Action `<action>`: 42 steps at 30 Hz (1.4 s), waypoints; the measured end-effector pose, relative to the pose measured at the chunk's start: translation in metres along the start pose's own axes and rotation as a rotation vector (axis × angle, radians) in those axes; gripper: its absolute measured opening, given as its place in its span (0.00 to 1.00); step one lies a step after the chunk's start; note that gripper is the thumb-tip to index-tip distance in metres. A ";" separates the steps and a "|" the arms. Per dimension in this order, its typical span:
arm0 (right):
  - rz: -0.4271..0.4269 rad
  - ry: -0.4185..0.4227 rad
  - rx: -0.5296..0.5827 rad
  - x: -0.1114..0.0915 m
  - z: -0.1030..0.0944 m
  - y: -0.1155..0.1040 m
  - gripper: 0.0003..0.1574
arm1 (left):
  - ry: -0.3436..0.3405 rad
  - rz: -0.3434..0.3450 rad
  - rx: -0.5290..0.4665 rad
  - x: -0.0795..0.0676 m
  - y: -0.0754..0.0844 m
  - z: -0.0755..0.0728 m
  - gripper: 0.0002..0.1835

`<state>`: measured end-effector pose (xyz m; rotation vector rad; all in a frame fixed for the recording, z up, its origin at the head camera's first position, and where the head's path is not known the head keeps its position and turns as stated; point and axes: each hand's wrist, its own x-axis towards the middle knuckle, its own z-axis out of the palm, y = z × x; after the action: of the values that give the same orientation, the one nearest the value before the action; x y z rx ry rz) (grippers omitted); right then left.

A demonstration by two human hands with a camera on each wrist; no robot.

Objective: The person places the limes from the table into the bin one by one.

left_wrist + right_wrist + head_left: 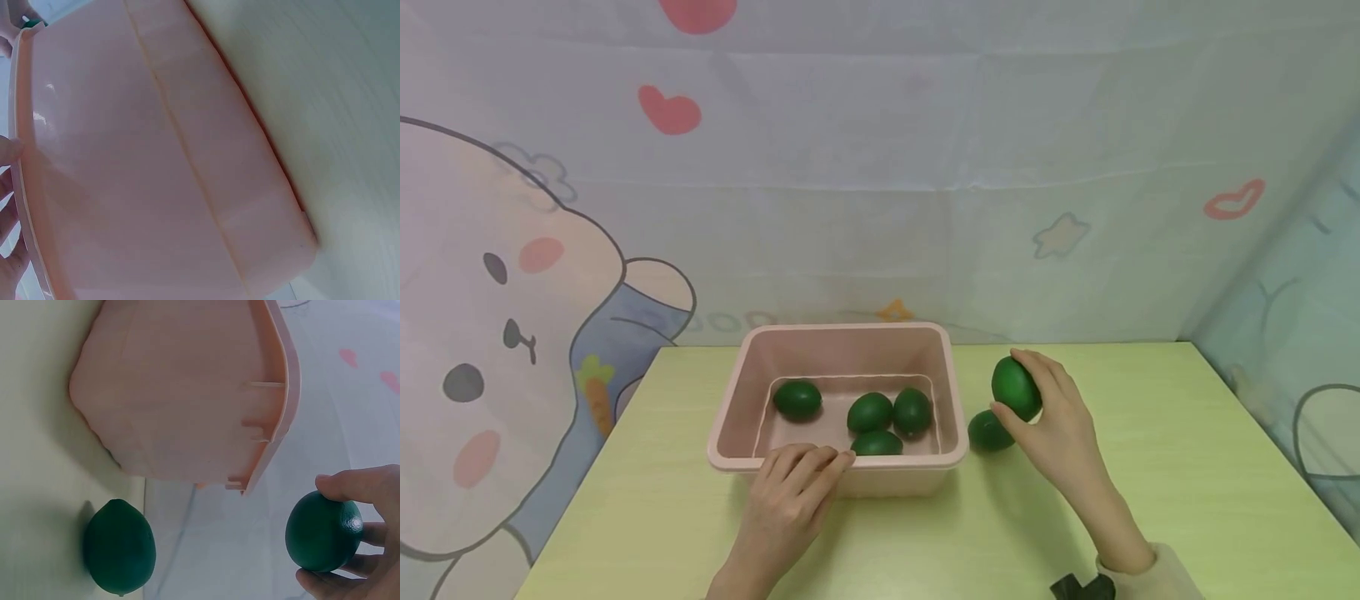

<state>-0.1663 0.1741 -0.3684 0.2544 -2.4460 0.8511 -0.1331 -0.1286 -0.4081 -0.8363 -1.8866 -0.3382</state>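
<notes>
My right hand [1060, 421] holds a dark green lime [1016, 388] between thumb and fingers, raised off the table to the right of a pink plastic bin [951, 375]. Just below it, a second lime [988, 432] lies on the table by the bin's right side; the right wrist view shows this lime [120, 547] apart from the held one [324, 531]. Several limes lie inside the bin, one [797, 400] at the left and the others grouped at the right. My left hand [790, 504] rests on the near rim, its fingertips over the edge.
The pale yellow-green table [1157, 467] carries the bin near its back edge. Behind it hangs a cloth backdrop [850, 167] printed with hearts and a cartoon animal. A black device [1084, 586] is on my right wrist, beside a light sleeve [1157, 573].
</notes>
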 end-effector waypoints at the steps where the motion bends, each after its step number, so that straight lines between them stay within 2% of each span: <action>1: -0.003 0.000 -0.002 0.001 0.000 -0.001 0.42 | -0.001 0.000 -0.001 0.000 0.000 0.000 0.14; 10: -0.038 -0.015 -0.016 0.011 -0.003 -0.012 0.42 | -0.025 -0.012 -0.002 -0.002 -0.001 0.002 0.15; 19: -0.072 -0.048 -0.018 0.019 -0.003 -0.022 0.42 | -0.008 0.003 0.000 0.001 -0.001 0.002 0.14; 26: -0.102 -0.046 -0.025 0.024 -0.003 -0.029 0.42 | -0.014 -0.003 -0.004 -0.001 -0.001 0.003 0.14; 42: -0.187 -0.111 -0.047 0.033 0.000 -0.052 0.40 | -0.026 -0.015 -0.005 -0.006 -0.002 0.003 0.14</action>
<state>-0.1764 0.1333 -0.3232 0.5169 -2.4924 0.7152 -0.1348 -0.1308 -0.4142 -0.8342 -1.9180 -0.3424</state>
